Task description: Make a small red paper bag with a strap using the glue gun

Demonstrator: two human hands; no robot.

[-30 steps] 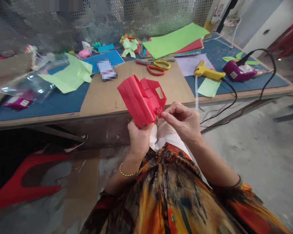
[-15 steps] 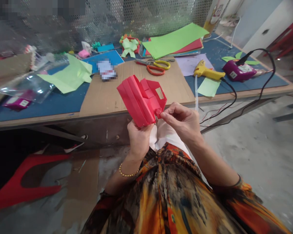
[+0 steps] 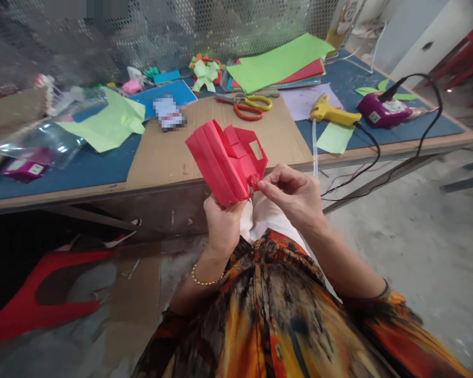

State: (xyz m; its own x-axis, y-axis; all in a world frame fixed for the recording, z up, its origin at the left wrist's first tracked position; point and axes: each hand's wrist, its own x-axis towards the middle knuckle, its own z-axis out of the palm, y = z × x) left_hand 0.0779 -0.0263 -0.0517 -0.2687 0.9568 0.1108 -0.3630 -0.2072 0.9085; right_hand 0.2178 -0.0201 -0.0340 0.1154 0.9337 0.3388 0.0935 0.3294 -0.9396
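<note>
Just in front of the table edge, my left hand (image 3: 224, 223) grips the lower end of a folded red paper model (image 3: 217, 164), which is tilted to the left. The model has pleated layers and a flap with a small rectangular cutout. At its lower right sits a small crumpled red paper piece (image 3: 254, 180). My right hand (image 3: 289, 191) is closed in a pinch on that piece with thumb and forefinger. Fingers of my left hand behind the model are hidden.
Scissors (image 3: 249, 107) lie on a cardboard sheet (image 3: 161, 157). A yellow glue gun (image 3: 333, 113) rests to the right, its cord running to a purple power socket (image 3: 384, 111). Green paper sheets (image 3: 279, 63) are stacked behind. A red stool (image 3: 27, 299) stands at lower left.
The view has shifted slightly, so the table things sit a little further left. Both hands keep the same hold on the red paper model and the small piece.
</note>
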